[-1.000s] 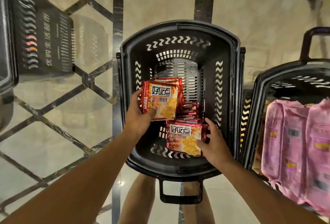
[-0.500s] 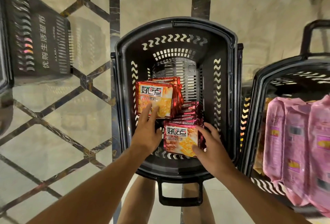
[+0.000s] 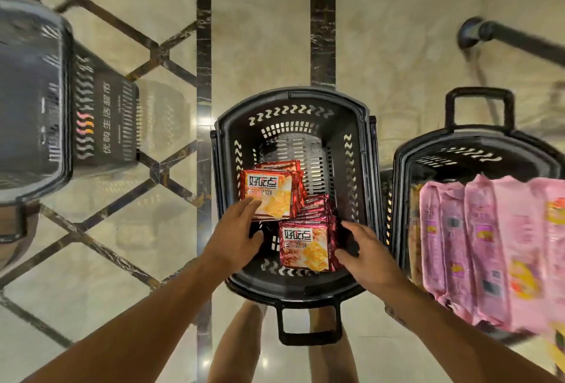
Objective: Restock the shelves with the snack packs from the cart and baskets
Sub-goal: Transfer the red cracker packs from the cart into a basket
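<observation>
A black basket (image 3: 362, 150) stands on the floor below me. Inside it, a stack of orange-red cracker packs (image 3: 268, 192) lies at the left. A row of dark red cracker packs (image 3: 304, 245) stands on edge at the right front. My left hand (image 3: 235, 237) has its fingers spread, and the fingertips rest on the lower edge of the top orange-red pack. My right hand (image 3: 368, 249) curls around the right side of the dark red packs. Its thumb is on the front pack and its fingers reach behind.
A second black basket (image 3: 397, 199) at the right holds several long pink snack packs (image 3: 489, 245). A third black basket (image 3: 101, 126) stands at the left on the tiled floor. A dark wheeled bar (image 3: 519, 38) crosses the upper right. My legs are just behind the middle basket's handle (image 3: 308, 336).
My left hand has let go of the orange-red pack, which now lies on its stack. My right hand stays at the dark red packs. The view has pulled back and up.
</observation>
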Available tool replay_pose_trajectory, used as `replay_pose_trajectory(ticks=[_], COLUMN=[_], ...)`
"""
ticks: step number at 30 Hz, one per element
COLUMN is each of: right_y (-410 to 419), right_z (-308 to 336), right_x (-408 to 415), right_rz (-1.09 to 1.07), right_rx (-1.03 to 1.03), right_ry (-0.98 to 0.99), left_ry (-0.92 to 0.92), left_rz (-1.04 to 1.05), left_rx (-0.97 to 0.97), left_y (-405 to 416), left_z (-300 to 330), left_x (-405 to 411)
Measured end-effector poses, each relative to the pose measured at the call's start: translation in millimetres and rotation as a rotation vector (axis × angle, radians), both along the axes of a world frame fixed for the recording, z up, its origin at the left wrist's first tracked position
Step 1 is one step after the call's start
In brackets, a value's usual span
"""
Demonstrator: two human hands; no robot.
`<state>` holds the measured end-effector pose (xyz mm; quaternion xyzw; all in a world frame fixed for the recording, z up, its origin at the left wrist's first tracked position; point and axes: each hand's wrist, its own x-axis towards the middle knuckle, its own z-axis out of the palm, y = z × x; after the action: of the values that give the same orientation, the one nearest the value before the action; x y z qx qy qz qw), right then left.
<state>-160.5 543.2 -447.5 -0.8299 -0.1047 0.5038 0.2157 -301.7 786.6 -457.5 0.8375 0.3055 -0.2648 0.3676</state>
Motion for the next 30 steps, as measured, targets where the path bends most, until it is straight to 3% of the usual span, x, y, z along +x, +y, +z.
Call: replay_pose_trajectory(ticks=[6,14,18,30], right_y=[4.5,-15.8,-53.2,-215.2], right_z=[134.2,295.1,336.4,404.5], right_x=[-6.7,-42.1,-73.2,-103.5], right_rz=[-0.027,-0.130,-0.185,-0.295], right_rx=[0.013,0.055,0.084,0.045], right_ry=[-0.087,-0.191,-0.252,-0.423], left_ry=[-0.147,-0.304,-0.390,-0.390], left_rz=[-0.279,-0.409,-0.494,-0.823], left_rx=[0.114,0.183,0.124,0.255], left_y=[33.0,45.6,31.9,-112.4], left_z=[128.4,291.1,326.2,389.1], left_x=[-6.0,-15.5,-23.4,12.9])
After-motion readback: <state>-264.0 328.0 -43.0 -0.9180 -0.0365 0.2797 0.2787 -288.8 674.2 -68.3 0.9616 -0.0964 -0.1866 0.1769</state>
